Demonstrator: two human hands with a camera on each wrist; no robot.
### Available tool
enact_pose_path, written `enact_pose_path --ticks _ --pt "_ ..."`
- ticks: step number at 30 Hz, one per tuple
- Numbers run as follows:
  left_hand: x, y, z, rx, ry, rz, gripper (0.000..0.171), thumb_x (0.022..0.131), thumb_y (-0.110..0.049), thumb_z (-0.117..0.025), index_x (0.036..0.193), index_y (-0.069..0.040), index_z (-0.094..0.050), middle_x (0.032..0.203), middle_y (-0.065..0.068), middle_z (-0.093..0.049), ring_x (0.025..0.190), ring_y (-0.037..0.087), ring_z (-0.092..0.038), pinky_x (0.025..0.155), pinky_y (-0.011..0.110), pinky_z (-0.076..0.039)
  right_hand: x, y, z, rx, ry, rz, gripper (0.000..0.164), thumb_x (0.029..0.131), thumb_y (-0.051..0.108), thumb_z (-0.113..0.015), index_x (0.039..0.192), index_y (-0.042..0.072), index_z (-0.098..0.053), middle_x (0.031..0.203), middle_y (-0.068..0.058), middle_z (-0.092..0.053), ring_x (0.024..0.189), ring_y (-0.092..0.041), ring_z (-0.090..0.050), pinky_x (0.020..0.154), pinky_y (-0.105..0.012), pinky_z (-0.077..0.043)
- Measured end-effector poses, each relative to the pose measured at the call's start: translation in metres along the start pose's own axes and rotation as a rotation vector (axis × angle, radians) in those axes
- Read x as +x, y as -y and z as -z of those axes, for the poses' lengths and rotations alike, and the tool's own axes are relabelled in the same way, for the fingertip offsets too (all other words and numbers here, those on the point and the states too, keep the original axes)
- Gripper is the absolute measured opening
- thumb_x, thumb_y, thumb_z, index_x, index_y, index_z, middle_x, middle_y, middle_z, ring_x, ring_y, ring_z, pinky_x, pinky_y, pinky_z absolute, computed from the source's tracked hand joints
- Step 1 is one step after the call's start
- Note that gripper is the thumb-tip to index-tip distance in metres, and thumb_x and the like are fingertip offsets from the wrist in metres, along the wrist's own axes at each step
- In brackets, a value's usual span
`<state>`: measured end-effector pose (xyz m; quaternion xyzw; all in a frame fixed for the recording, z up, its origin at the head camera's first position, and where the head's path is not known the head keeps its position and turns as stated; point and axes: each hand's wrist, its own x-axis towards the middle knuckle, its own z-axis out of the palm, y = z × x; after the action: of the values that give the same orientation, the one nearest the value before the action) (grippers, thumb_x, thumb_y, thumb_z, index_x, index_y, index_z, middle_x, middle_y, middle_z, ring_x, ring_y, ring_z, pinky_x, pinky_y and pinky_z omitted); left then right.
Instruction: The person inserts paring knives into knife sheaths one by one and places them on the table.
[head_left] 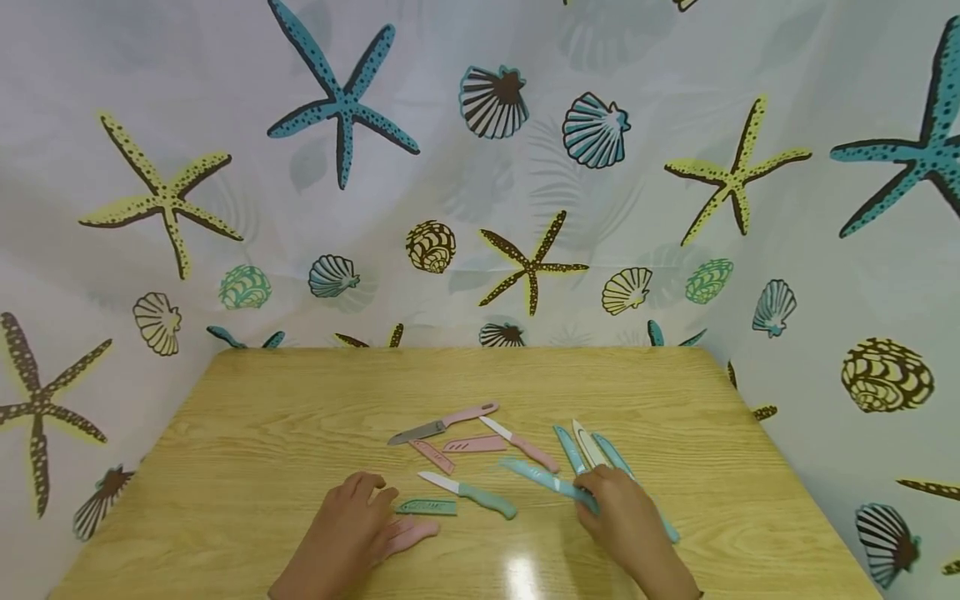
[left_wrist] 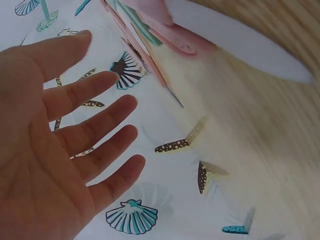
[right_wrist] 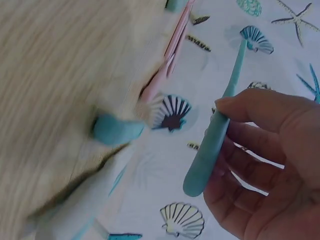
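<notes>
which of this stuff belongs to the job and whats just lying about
Seem to belong:
blue knife, held in the right hand
green knife, green cover
pink knives, pink covers
blue and white pieces by that hand

Just surroundings:
wood-grain table
patterned cloth

Looks like a cloth-screened space indoors — walled at left, back and right of the head view with white fabric (head_left: 450, 192) printed with starfish (head_left: 343, 102) and shells (head_left: 596, 131). Fitted out, across the lower half, with a wood-grain table (head_left: 300, 400) reaching to the fabric, and strewn at lower centre with small kitchen-type knives (head_left: 429, 431) — yet impossible to pin down as home, kitchen or studio.
</notes>
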<state>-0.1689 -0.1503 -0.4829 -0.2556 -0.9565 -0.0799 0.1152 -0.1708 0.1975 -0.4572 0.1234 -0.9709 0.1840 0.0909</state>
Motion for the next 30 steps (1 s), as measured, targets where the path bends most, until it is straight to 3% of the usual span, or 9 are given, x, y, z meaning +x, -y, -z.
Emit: enact_pose_path --ticks 4,8,11,15,19,23,30 --pt "-0.003 0.010 -0.001 0.064 -0.032 -0.030 0.027 0.075 -0.029 -0.082 0.089 -0.009 -0.070 0.091 0.006 -0.064 0.089 0.025 -0.061 0.064 0.039 -0.052 -0.004 -0.037 0.019 -0.012 0.011 -0.138 0.019 0.076 0.004 -0.078 0.093 -0.003 -0.072 0.081 -0.008 -0.066 0.070 -0.018 -0.062 0.059 -0.032 -0.054" --pt "-0.004 0.017 -0.003 0.086 -0.051 -0.041 0.026 0.072 -0.024 -0.084 0.089 -0.009 -0.071 0.089 0.005 -0.065 0.084 0.024 -0.062 0.063 0.038 -0.053 -0.010 -0.074 0.032 -0.027 0.049 -0.249 0.021 0.080 0.004 -0.070 0.096 -0.010 -0.067 0.083 -0.016 -0.067 0.062 -0.017 -0.057 0.051 -0.030 -0.049" --pt "-0.003 0.019 -0.003 0.086 -0.026 -0.044 0.024 0.072 -0.018 -0.083 0.089 -0.009 -0.069 0.086 0.002 -0.063 0.079 0.020 -0.060 0.064 0.036 -0.052 -0.014 -0.093 0.035 -0.011 0.092 -0.344 0.023 0.082 0.004 -0.066 0.097 -0.014 -0.065 0.084 -0.021 -0.067 0.055 -0.016 -0.051 0.045 -0.028 -0.043" --pt "0.000 0.020 -0.006 0.069 0.028 -0.043 0.020 0.074 -0.019 -0.082 0.077 -0.014 -0.063 0.071 -0.005 -0.054 0.064 0.011 -0.051 0.055 0.027 -0.043 -0.018 -0.107 0.034 0.019 0.157 -0.444 0.025 0.085 0.006 -0.063 0.098 -0.015 -0.063 0.083 -0.021 -0.067 0.055 -0.017 -0.051 0.046 -0.030 -0.043" --pt "0.004 0.018 -0.010 0.078 0.061 -0.057 0.024 0.075 -0.024 -0.082 0.070 -0.015 -0.060 0.063 -0.007 -0.049 0.056 0.007 -0.044 0.050 0.024 -0.037 -0.023 -0.112 0.030 0.052 0.192 -0.481 0.026 0.085 0.007 -0.061 0.098 -0.016 -0.062 0.080 -0.017 -0.066 0.058 -0.018 -0.054 0.048 -0.031 -0.047" --pt "0.005 0.016 -0.012 0.101 0.055 -0.079 0.024 0.073 -0.027 -0.083 0.072 -0.013 -0.064 0.064 -0.004 -0.053 0.057 0.009 -0.047 0.050 0.025 -0.041 -0.025 -0.114 0.026 0.048 0.195 -0.473 0.026 0.084 0.007 -0.062 0.096 -0.016 -0.062 0.078 -0.017 -0.066 0.056 -0.018 -0.055 0.048 -0.031 -0.048" --pt "0.005 0.015 -0.015 0.101 0.016 -0.107 0.022 0.076 -0.025 -0.081 0.073 -0.012 -0.064 0.064 -0.003 -0.052 0.056 0.010 -0.048 0.048 0.022 -0.037 -0.023 -0.118 0.022 0.015 0.212 -0.475 0.020 0.082 0.006 -0.063 0.089 -0.013 -0.063 0.076 -0.014 -0.066 0.060 -0.020 -0.059 0.052 -0.037 -0.051"
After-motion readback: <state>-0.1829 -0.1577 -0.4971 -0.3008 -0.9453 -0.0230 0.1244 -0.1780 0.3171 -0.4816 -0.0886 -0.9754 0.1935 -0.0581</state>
